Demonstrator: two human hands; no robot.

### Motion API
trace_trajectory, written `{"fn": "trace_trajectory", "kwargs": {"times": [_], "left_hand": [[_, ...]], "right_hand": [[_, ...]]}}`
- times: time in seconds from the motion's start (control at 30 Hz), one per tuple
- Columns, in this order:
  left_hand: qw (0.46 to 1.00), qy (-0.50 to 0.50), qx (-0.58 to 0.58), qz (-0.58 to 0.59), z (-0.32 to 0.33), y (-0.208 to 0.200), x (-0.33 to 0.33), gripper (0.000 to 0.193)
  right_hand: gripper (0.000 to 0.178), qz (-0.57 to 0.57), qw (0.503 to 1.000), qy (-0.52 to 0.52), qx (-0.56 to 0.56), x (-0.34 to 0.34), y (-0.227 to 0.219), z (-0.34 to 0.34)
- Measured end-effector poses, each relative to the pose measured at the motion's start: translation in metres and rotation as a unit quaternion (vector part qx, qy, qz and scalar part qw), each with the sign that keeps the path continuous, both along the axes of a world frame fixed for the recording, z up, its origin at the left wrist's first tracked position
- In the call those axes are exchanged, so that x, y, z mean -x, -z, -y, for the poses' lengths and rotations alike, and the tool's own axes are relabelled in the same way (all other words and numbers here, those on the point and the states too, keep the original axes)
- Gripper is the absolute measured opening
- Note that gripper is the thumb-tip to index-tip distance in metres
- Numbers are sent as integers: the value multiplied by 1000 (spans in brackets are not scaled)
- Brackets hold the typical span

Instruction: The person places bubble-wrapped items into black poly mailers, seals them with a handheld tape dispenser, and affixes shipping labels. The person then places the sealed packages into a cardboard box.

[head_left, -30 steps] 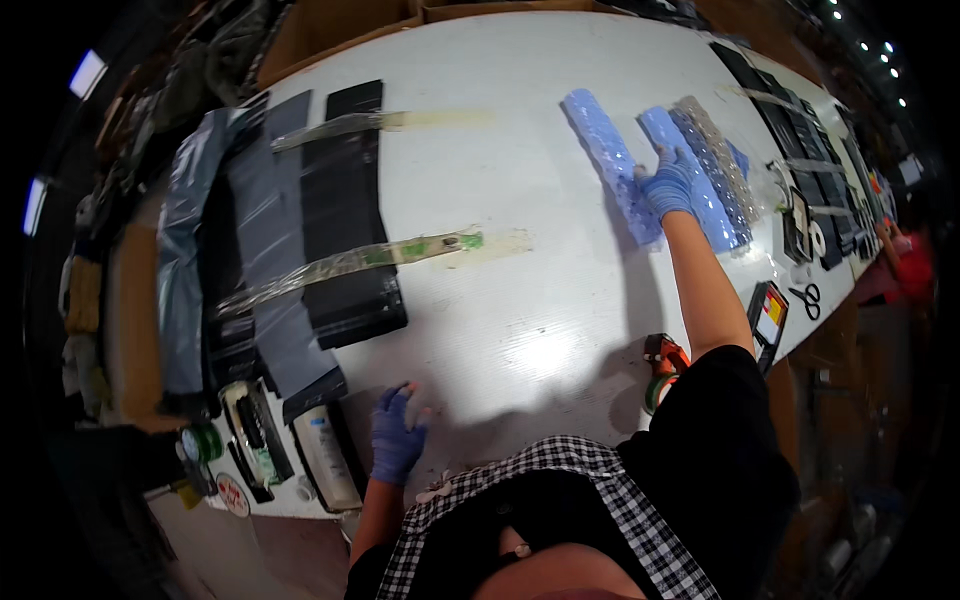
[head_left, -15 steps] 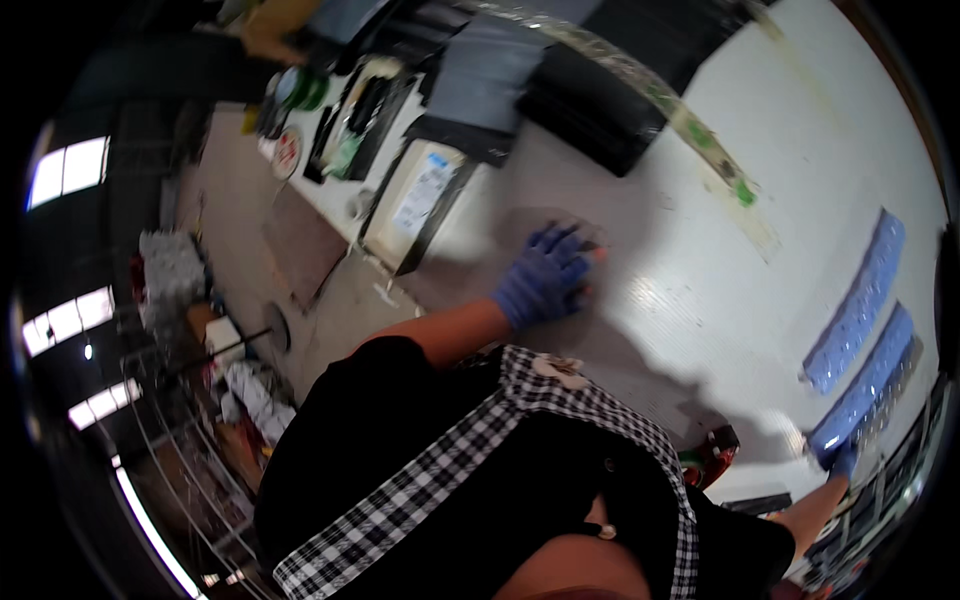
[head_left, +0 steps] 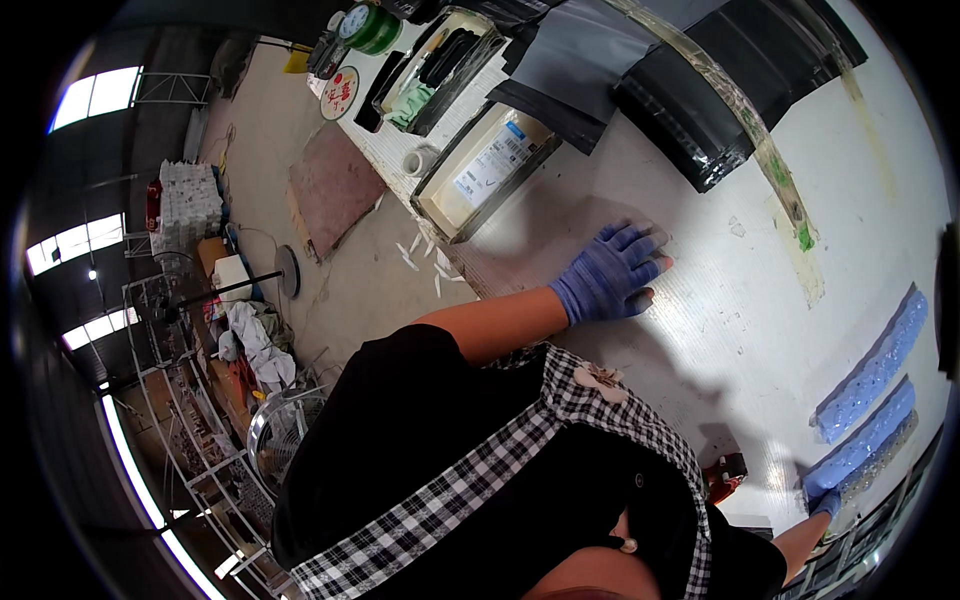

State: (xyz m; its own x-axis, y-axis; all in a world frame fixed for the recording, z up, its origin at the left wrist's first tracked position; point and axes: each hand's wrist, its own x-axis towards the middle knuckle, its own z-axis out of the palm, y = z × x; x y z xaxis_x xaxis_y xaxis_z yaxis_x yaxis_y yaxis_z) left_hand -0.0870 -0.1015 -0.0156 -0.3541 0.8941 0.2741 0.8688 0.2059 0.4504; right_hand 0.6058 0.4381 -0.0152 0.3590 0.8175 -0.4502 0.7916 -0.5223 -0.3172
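Note:
My left hand (head_left: 615, 272), in a blue knit glove with bare fingertips, lies palm down on the white table (head_left: 720, 330). Its fingers are spread, with nothing in them. Far off at the right edge, my right hand (head_left: 828, 502), gloved in blue too, closes on the near end of a long blue bubble-wrap roll (head_left: 862, 436); the fingers show only in part. Alongside lies a second blue bubble-wrap roll (head_left: 872, 366), untouched. A clear bubble-wrap strip (head_left: 880, 456) sits just beyond the held roll, towards the table edge.
Black plastic film (head_left: 690, 120) lies across the far side under a taped strip (head_left: 740, 100). At the far left stand a shallow tray (head_left: 490, 165) with a label, a tray of tools (head_left: 440, 75), a tape roll (head_left: 420, 160) and green tape (head_left: 372, 30). A red tool (head_left: 725, 478) lies near my body.
The view has shifted, so the table things appear lower and the left-side ones further right. My left hand stays on the table, its fingers now more spread. My right hand remains at the blue roll's end.

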Motion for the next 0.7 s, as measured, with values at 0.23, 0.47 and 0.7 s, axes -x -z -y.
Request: {"fn": "trace_trajectory", "kwargs": {"times": [0.23,0.47,0.7], "left_hand": [[1000,-2,-12,-1,0,3,1,43],[1000,-5,-8,-7,2,1,1,42],[1000,-14,14,14,0,-8,-1,41]], "right_hand": [[72,132,990,-41,-11,25,-19,6],[73,257,964,-61,-10,56,-42,7],[74,311,950,-8,-41,106,-77,42]]}}
